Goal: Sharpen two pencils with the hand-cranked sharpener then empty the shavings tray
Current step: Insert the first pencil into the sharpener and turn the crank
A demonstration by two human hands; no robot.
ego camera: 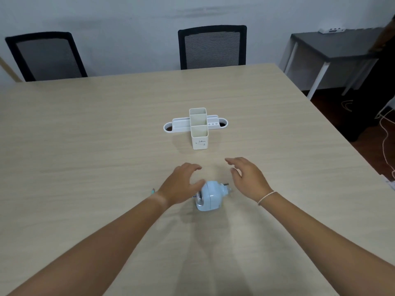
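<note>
Both forearms reach forward over the table (85, 146). The left hand (181, 184) is spread, fingers loosely curved, its thumb at or just beside the sharpener (210, 196) — contact is hard to judge through the blur. The right hand (248, 178) hovers open, holding nothing, just right of it. Beyond stands a white organizer (198, 127) — its visible compartments look empty.

Soft even light, faint shadows, wide-angle edge warp.
</note>
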